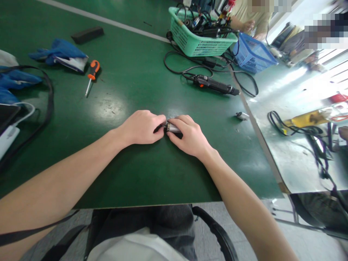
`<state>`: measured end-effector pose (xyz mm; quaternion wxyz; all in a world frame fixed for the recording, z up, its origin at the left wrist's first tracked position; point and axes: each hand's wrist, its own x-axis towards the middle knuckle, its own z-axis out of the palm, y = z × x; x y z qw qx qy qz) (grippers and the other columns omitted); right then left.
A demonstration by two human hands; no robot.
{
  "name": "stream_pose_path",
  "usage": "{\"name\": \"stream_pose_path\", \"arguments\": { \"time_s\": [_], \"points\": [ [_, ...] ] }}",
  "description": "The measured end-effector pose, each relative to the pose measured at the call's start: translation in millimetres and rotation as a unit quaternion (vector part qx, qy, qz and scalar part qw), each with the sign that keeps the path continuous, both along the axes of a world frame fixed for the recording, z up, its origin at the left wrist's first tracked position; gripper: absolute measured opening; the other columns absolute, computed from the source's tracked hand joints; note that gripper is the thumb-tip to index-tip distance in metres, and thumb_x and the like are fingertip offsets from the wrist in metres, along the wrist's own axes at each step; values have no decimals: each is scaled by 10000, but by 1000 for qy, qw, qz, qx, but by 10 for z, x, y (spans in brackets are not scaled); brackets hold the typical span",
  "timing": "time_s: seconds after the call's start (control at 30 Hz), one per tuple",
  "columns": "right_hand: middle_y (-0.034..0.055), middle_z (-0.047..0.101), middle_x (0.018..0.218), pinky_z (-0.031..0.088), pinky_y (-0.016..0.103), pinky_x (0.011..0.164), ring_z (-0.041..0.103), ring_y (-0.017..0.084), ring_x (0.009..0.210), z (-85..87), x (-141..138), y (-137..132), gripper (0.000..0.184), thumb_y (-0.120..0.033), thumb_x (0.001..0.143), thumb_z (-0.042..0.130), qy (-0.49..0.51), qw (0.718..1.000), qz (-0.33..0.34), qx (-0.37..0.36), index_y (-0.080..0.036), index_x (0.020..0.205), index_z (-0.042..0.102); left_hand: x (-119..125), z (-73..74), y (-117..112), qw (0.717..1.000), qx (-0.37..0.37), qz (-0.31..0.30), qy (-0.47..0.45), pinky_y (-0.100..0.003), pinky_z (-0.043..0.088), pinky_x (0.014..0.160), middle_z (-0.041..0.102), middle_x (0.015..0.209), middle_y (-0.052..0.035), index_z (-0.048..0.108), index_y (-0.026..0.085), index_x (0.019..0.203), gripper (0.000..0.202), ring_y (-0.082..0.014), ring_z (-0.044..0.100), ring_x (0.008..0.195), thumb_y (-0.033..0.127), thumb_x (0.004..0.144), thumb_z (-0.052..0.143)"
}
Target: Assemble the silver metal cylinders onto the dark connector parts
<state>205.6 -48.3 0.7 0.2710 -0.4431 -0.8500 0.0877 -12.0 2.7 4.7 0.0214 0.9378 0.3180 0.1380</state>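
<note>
Both my hands meet over the green table in the middle of the view. Between the fingers of my right hand (190,132) lies a small silver metal cylinder (173,128), perhaps a small motor, with its end turned toward the left. My left hand (145,127) is closed, thumb and forefinger pinched at that end of the cylinder. A small dark bit shows at the fingertips, but what the left fingers hold is mostly hidden. A similar small silver part (241,116) lies apart to the right, near the table's seam.
An electric screwdriver (214,85) with a coiled cable lies beyond my hands. Behind it stand a green basket (201,47) of tools and cables and a blue basket (254,54). An orange-handled screwdriver (92,74), blue gloves (61,54) and a dark block (87,35) lie left. People sit at right.
</note>
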Motion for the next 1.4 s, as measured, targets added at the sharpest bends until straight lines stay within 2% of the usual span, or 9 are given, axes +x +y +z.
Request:
{"name": "stream_pose_path", "arguments": {
  "time_s": [1.23, 1.4],
  "points": [
    [118, 680, 1117, 534, 457, 982, 623, 291, 1056, -11, 8, 1, 298, -270, 952, 599, -3, 1000, -2, -5, -190, 1232, 663, -2, -1, -8, 1000, -2, 8, 3, -341, 371, 602, 708, 736, -32, 647, 198, 917, 215, -206, 631, 633, 334, 921, 480],
    [121, 658, 1143, 520, 476, 985, 600, 303, 1080, -8, 30, -6, 328, -289, 988, 566, -21, 1000, 5, -8, -201, 1302, 602, 6, 1, -11, 1000, 4, 7, 8, -332, 369, 602, 715, 735, -32, 657, 194, 934, 242, -208, 642, 651, 357, 950, 478]
  ]
}}
